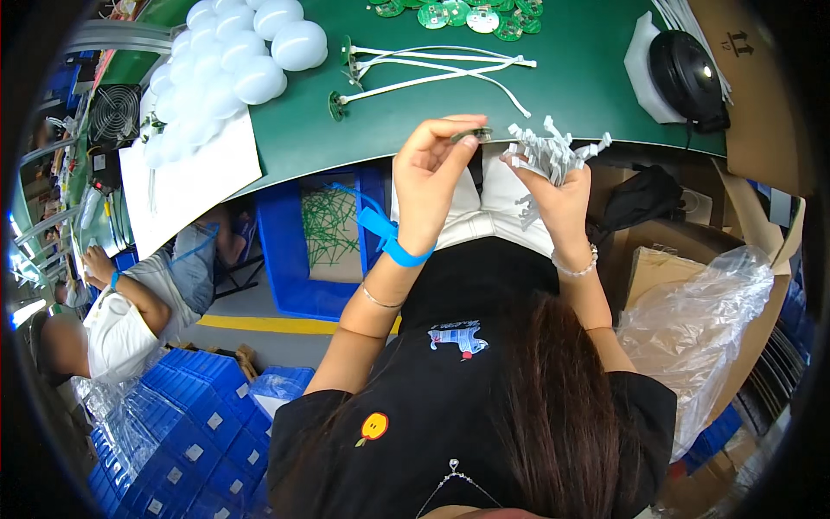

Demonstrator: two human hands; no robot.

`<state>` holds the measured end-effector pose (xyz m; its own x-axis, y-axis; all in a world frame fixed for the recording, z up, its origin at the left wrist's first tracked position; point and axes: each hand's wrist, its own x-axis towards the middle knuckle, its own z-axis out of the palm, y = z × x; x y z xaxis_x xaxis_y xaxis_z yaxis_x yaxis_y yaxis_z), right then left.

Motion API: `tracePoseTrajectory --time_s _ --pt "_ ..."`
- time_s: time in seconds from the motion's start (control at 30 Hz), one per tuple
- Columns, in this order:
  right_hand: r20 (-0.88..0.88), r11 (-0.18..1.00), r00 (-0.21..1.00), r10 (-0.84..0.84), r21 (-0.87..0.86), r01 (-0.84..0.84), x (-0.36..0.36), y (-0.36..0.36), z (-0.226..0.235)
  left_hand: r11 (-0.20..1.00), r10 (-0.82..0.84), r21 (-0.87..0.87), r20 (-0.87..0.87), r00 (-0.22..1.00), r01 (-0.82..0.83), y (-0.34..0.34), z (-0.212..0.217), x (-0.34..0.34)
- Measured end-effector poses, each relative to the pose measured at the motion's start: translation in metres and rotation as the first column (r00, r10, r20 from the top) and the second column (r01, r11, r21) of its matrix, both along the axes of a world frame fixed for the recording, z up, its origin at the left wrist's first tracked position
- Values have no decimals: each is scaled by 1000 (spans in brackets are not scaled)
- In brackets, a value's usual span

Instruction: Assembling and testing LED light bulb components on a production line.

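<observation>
My left hand is raised at the near edge of the green table and pinches a small round green circuit board between thumb and fingertips. A blue strap is wrapped around that wrist. My right hand holds a bunch of short white wires with connectors, their ends fanning upward. The two hands are close together, the board almost touching the wire ends.
White bulb domes are piled at the table's left. Loose white cables and several green round boards lie farther back. A black round device sits right. Blue bins, a clear plastic bag and another seated person lie below.
</observation>
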<state>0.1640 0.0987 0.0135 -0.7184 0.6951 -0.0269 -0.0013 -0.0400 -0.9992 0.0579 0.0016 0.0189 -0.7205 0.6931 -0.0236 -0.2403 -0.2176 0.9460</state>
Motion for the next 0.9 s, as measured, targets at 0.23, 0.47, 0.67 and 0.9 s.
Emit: tracePoseTrajectory --time_s 0.23,0.47,0.67,0.9 --pt "-54 800 998 28 600 10 5 -4 9 994 86 58 92 992 -92 -7 3 11" --pt "-134 514 991 -1 850 115 -1 -8 11 981 11 195 -103 995 9 -16 6 17" --pt "-127 439 992 -6 891 116 -1 -9 12 987 106 142 -221 970 -76 -17 1 22" --pt "-114 423 993 7 901 101 -4 -9 12 968 211 199 -306 928 -154 -11 -7 22"
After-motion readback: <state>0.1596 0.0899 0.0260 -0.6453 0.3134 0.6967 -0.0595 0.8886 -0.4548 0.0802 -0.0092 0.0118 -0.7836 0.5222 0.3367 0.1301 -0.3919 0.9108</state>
